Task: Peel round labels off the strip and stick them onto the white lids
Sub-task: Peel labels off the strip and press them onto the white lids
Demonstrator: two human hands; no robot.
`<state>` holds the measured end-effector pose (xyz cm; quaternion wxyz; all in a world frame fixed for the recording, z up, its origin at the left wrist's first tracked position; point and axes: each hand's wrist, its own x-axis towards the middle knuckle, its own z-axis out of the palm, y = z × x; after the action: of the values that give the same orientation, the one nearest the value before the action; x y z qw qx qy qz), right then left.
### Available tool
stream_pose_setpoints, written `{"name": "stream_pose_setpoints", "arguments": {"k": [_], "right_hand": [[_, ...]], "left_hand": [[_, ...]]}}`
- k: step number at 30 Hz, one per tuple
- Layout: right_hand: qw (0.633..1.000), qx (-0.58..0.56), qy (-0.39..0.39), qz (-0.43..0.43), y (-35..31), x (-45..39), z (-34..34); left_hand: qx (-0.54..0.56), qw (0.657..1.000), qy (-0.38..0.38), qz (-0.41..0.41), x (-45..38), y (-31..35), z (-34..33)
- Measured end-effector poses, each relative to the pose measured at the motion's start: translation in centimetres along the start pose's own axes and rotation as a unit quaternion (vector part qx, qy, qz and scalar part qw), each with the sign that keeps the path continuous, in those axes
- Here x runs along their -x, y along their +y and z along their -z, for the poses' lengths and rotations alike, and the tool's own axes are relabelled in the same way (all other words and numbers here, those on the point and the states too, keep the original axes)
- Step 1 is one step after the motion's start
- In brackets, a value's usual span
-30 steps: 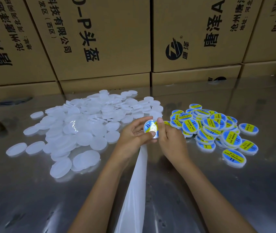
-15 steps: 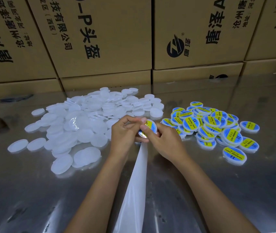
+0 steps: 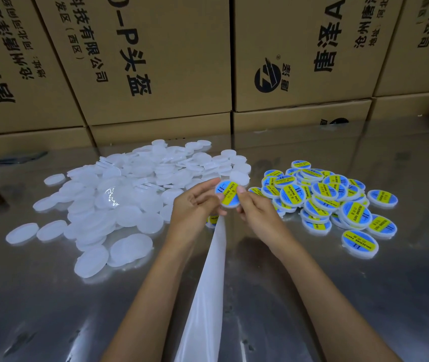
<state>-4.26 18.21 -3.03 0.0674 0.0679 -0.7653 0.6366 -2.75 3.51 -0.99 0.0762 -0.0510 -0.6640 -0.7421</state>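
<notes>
We see a reflective metal worktop [image 3: 365, 296]. On it lie a heap of plain white lids [image 3: 119, 199] at left, labelled lids [image 3: 338, 202] at right, and a white strip [image 3: 208, 283] between them.

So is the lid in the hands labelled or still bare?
Labelled. The held lid shows a blue and yellow round label across its face, pinched between the left hand and right hand.

Two bare forearms reach in from the bottom edge, without sleeves, gloves, watch or rings. The left hand [image 3: 195, 205] and right hand [image 3: 257, 212] have short, unpainted nails.
</notes>
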Motion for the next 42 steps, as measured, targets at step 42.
{"name": "stream_pose_setpoints", "arguments": {"k": [42], "right_hand": [[0.992, -0.016, 0.113, -0.046, 2.9, -2.4, 0.3]], "left_hand": [[-0.686, 0.723, -0.050, -0.065, -13.3, -2.3, 5.9]]}}
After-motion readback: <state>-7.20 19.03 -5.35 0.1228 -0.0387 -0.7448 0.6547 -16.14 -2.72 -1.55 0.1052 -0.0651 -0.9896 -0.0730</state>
